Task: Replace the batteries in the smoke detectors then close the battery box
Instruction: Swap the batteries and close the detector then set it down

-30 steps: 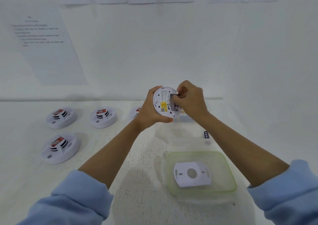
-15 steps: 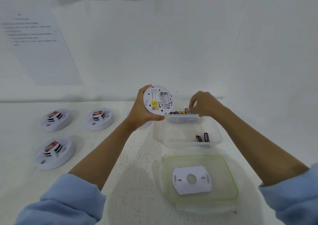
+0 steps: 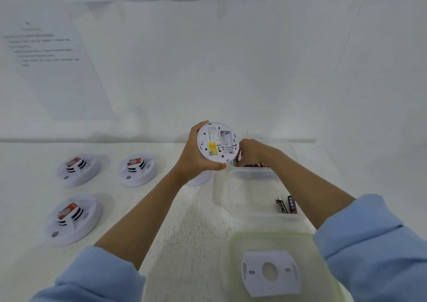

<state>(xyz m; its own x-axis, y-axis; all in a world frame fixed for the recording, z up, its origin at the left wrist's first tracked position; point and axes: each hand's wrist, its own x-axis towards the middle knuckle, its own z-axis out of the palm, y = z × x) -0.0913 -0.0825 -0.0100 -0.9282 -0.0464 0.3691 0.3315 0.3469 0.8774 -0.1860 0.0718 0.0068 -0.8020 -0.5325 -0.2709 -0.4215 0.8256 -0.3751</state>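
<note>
Head view: the smoke detector (image 3: 217,143) is gripped by its rim in the left hand (image 3: 196,157), its bay emptied. The right hand (image 3: 251,152) has been lowered to the batteries (image 3: 254,164) in the open battery box (image 3: 254,176), fingers curled. Whether a fresh one is pinched cannot be told.

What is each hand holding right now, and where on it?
Left hand grips the smoke detector by its rim. Right hand is at the batteries; whether it holds one cannot be told.
</note>
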